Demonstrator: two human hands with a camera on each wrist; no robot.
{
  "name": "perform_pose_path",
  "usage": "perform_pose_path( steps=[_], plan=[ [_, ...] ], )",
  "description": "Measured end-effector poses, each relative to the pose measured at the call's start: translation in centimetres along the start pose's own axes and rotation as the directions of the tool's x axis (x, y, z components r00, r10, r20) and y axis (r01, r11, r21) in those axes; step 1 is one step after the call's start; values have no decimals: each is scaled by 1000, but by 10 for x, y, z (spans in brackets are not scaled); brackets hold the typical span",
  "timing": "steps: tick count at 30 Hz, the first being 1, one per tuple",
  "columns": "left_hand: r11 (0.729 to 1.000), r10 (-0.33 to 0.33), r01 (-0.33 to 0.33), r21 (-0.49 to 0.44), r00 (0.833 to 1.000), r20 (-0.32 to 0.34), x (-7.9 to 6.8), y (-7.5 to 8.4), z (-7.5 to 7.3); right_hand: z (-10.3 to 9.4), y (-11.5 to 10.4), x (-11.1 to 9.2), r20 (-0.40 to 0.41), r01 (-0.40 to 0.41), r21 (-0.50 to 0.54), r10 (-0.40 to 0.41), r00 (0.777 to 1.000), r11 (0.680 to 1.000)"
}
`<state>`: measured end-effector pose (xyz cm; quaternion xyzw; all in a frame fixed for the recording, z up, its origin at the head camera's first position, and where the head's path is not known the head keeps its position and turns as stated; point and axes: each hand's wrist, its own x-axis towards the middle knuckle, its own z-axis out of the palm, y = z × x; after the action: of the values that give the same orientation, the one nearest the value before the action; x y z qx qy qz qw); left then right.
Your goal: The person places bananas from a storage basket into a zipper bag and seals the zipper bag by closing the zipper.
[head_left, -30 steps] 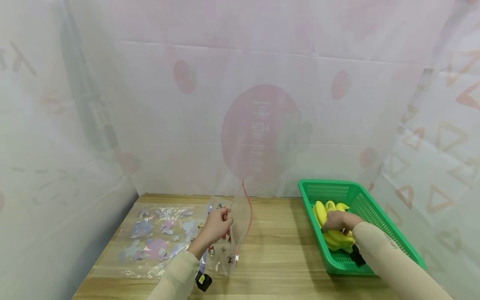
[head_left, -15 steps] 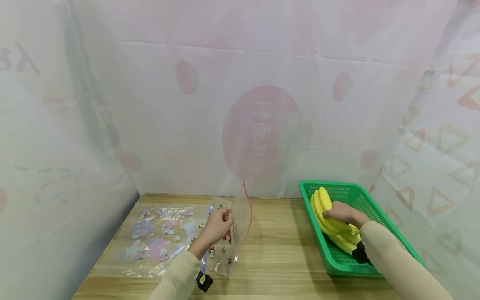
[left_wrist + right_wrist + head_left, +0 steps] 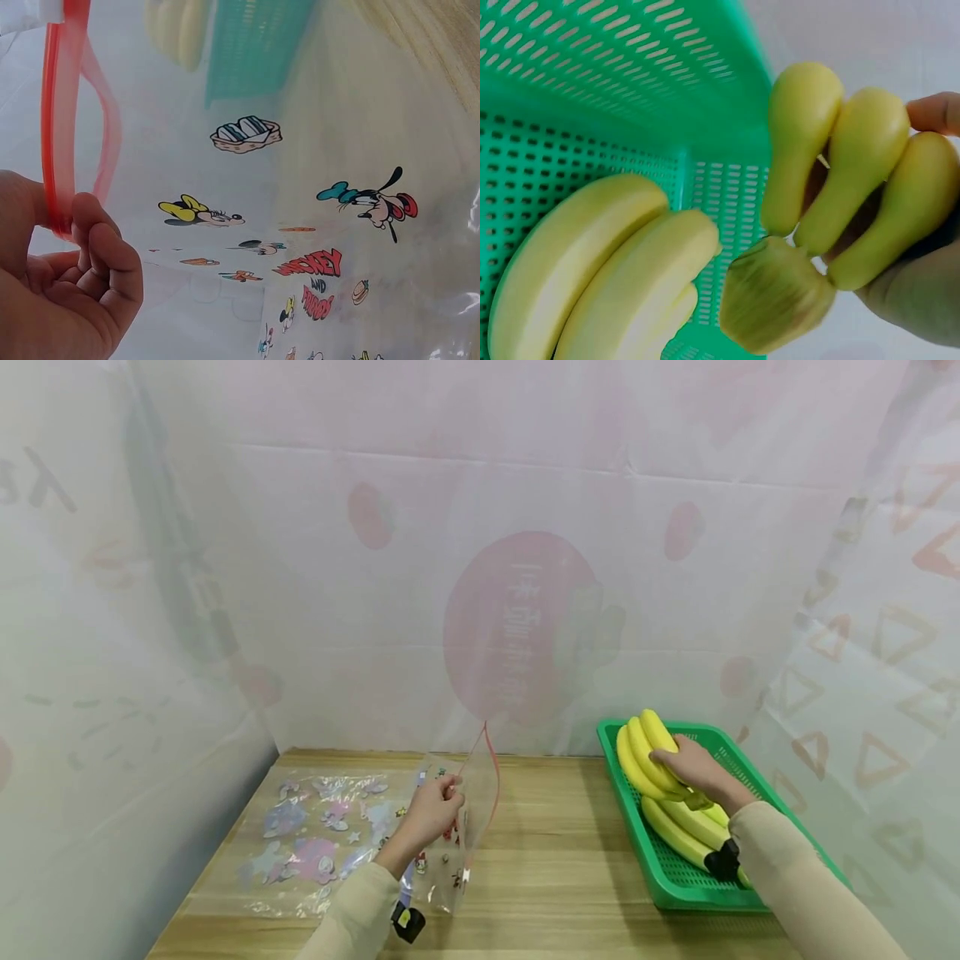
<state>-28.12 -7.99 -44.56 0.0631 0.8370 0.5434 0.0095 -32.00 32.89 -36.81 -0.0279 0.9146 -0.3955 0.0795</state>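
Observation:
In the head view my left hand (image 3: 433,810) pinches the opening edge of a clear zip bag (image 3: 442,885) with cartoon prints. The bag's red zip strip (image 3: 64,120) runs up from the fingers in the left wrist view, and its mouth gapes. My right hand (image 3: 697,768) grips a bunch of bananas (image 3: 637,760), raised above the back left of a green basket (image 3: 658,889). In the right wrist view the held bunch (image 3: 855,172) hangs with its cut stem end (image 3: 776,296) near the camera. Other bananas (image 3: 622,277) lie in the basket below it.
A second clear bag (image 3: 300,835) with pastel prints lies flat on the left of the wooden table (image 3: 555,860). Printed cloth walls (image 3: 375,635) close in the back and both sides. Black wrist cameras (image 3: 407,922) hang beside the wrists.
My right hand has taken hold of the upper banana bunch and lifted it up off the others in the basket. My left hand stays nearly still on the zip bag.

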Motion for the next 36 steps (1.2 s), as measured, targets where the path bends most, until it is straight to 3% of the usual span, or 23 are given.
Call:
perform_pose_path(
  steps=[11, 18, 25, 36],
  plan=[
    [1000, 6, -7, -17, 1000, -12, -1, 0, 0, 9, -28, -4, -25, 80, 28, -79, 997, 996],
    [1000, 11, -11, -13, 1000, -27, -3, 1, 0, 28, -45, -9, 48, 146, 87, -151, 987, 985],
    [1000, 16, -16, -14, 1000, -25, -3, -1, 0, 47, -57, -11, 161, 224, 181, -253, 954, 958],
    [1000, 16, -16, 0, 999, -34, -2, -3, -1, 71, -71, -8, 312, 221, 309, -318, 895, 925]
  ],
)
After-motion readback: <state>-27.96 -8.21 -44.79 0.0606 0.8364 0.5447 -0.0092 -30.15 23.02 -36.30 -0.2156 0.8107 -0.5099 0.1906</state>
